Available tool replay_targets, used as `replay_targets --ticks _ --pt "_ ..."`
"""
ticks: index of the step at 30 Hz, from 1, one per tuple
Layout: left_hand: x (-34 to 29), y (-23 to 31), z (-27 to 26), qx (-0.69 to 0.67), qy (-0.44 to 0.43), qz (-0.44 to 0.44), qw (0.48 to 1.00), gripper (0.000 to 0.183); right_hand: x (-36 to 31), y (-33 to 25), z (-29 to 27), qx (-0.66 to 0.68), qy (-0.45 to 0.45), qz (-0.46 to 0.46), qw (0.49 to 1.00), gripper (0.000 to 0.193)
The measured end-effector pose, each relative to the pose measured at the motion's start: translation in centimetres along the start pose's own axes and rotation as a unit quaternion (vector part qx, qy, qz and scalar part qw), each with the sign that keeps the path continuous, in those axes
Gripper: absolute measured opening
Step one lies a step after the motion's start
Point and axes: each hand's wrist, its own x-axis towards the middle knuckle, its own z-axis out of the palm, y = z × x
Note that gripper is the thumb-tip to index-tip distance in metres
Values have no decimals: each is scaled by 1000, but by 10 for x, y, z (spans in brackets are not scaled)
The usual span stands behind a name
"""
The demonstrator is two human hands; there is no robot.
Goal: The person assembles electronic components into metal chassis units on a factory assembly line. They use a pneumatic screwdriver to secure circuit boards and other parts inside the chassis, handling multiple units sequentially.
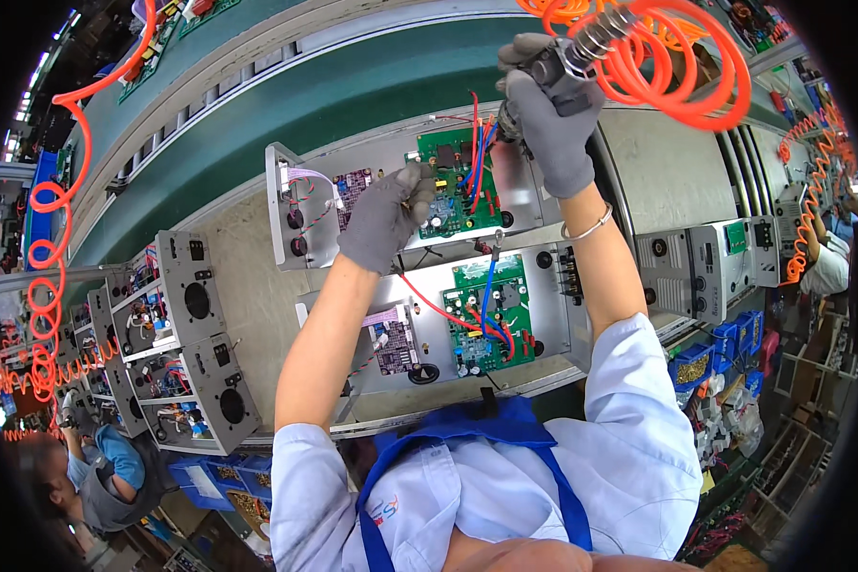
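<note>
My right hand [555, 133], in a grey glove, grips a dark air screwdriver [572, 88] at the far right of the work. A metal fitting joins the tool to an orange coiled air hose [725, 71]. My gloved left hand [379, 224] reaches over the far metal chassis [307, 250]. Its fingers are closed at the left edge of a green circuit board [462, 222]; what they hold, if anything, is hidden. Red and blue wires rise from this board. A nearer chassis [364, 383] carries a similar green board [517, 294] and a small purple board [396, 351].
Several grey metal housings [195, 300] stand at the left, others [672, 276] at the right. Another orange coiled hose [43, 200] hangs at the left. Blue parts bins [691, 367] sit at the lower right. A co-worker [114, 467] is at the lower left.
</note>
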Motion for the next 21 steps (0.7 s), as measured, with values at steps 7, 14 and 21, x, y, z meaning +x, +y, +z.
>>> replay_targets --ticks 7,14,21 --pt "-8 1 11 -7 16 -21 1000 33 13 11 5 30 -46 112 992 32" --pt "-4 1 -1 -45 -18 -18 999 33 12 15 0 41 -42 107 993 34" --pt "-4 10 -2 -15 -38 33 999 36 10 -20 1 -35 -71 74 994 34"
